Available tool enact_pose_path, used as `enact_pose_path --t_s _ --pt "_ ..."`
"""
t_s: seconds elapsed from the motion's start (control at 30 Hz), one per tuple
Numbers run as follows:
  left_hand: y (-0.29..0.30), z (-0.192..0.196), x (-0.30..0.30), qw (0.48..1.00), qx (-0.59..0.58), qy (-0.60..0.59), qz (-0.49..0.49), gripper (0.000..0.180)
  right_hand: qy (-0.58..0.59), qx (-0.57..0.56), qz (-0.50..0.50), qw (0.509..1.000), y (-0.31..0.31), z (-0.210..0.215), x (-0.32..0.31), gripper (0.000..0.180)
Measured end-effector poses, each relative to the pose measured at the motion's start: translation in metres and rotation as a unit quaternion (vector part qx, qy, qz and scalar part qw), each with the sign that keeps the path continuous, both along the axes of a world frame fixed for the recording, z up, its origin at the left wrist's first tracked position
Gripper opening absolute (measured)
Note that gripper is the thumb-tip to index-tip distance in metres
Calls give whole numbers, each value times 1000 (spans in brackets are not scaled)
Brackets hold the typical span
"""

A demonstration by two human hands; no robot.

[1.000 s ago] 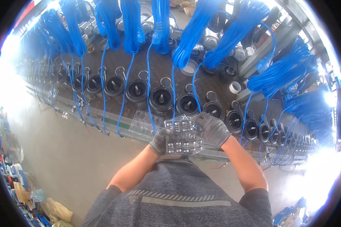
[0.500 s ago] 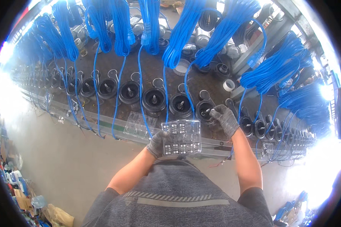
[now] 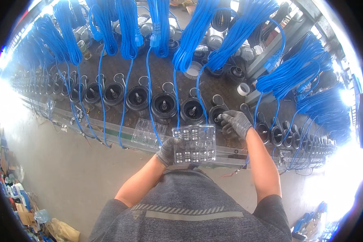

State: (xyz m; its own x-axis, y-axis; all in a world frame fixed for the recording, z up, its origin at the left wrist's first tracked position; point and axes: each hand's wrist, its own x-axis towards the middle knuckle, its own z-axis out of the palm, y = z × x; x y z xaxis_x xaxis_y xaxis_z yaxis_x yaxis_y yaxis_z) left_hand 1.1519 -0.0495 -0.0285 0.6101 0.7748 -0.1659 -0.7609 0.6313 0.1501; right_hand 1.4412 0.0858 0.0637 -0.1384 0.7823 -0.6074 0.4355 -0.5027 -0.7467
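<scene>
My left hand (image 3: 167, 151), in a dark grey glove, grips the left edge of a clear plastic tray (image 3: 211, 154). Small shiny metal cylinders (image 3: 195, 155) fill its lower row and part of the upper one; several pockets look vacant. At the bench's front, my gloved right hand (image 3: 238, 123) is closed, its fingertips pinched at the centre of a black round housing (image 3: 215, 109) with a hook. What the fingers hold is hidden. To the left, another black housing (image 3: 184, 119) shows an upright metal post in its middle.
Similar black housings (image 3: 137, 98) line the bench (image 3: 121, 66) both ways. Blue cable coils (image 3: 189, 52) hang above, their leads running down past the front edge. A second clear tray (image 3: 143, 131) lies at that edge. A white ring (image 3: 243, 89) sits beside a metal post.
My right fingers have shifted slightly left and down over the housing's centre. The tray in my left hand has risen a little.
</scene>
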Motion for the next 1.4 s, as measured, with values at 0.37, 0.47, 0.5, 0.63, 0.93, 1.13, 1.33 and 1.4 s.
enact_pose_path --t_s 0.37,0.47,0.5,0.63,0.93,1.13,1.33,1.4 --pt "6 6 9 999 4 -23 -46 78 -381 251 344 821 16 -7 -24 23" --pt "10 -10 8 999 28 -5 -45 85 -404 250 379 794 18 -6 -37 21" --pt "10 -12 8 998 28 -6 -48 85 -407 242 394 788 18 -5 -39 21" --pt "13 -11 15 998 9 13 -56 81 -456 241 402 757 26 -27 -44 23" --pt "14 16 16 998 34 -25 -50 80 -354 394 160 833 -15 30 -25 26" --pt "12 29 33 997 -8 -23 -67 75 -285 454 384 752 -74 43 -50 39" --pt "16 32 45 991 20 34 -131 78 -217 291 363 858 -74 20 -29 54" --pt "12 38 49 992 0 27 -123 78 -248 307 379 837 -76 26 -27 53"
